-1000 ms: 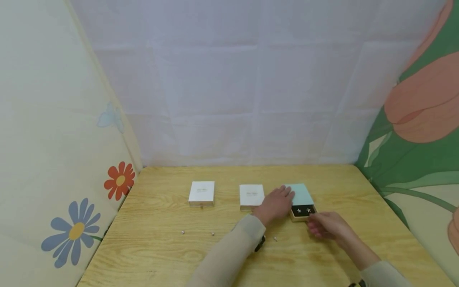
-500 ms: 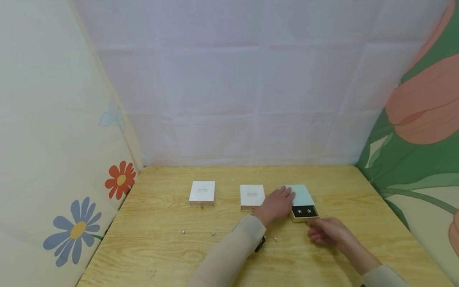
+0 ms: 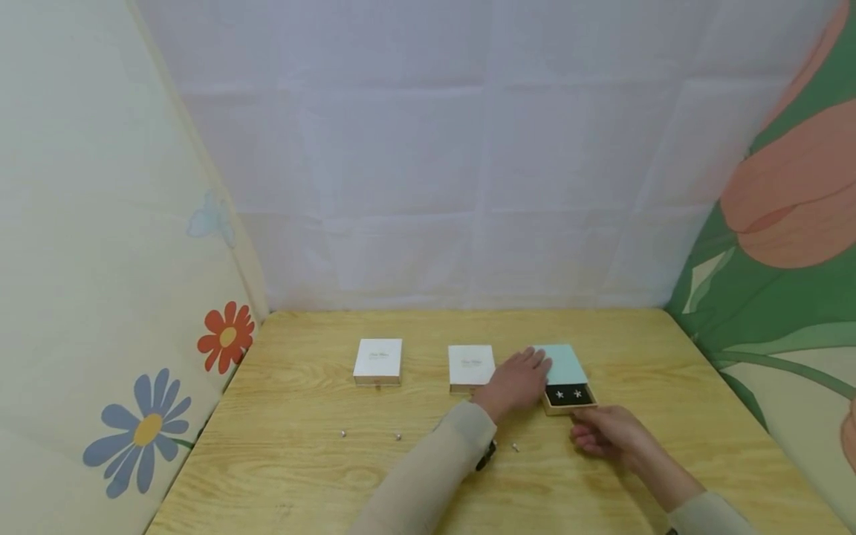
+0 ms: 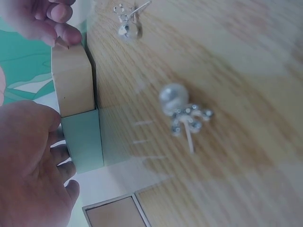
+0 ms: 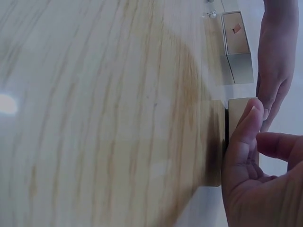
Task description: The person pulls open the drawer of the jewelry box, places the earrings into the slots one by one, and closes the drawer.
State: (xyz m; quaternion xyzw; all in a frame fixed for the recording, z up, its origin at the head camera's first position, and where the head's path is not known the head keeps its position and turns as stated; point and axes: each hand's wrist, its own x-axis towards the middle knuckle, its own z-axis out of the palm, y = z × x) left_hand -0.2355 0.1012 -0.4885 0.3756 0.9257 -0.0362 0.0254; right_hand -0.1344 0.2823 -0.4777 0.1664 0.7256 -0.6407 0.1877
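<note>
A small jewelry box with a mint sleeve [image 3: 560,362] stands at the right, its cream drawer [image 3: 571,410] slid partly out. Two star-shaped earrings [image 3: 559,394] sit on the drawer's black insert. My left hand [image 3: 516,383] rests on the left part of the sleeve's top, fingers extended. At the drawer's front, my right hand [image 3: 611,432] pinches the small pull tab [image 4: 62,44] between thumb and finger. In the left wrist view, a pearl earring [image 4: 174,98] with sparkling stones lies on the table in the foreground, with another pearl earring [image 4: 128,29] beyond.
Two white lidded-looking boxes, one at left [image 3: 377,360] and one in the middle [image 3: 471,365], stand in a row. Small earrings [image 3: 344,433] lie scattered on the wooden table [image 3: 281,475]. A white cloth [image 3: 374,148] hangs behind, with flower-printed cloths at both sides.
My right hand has shifted slightly down from the drawer's near right corner to the middle of its front. The left hand stays on the sleeve.
</note>
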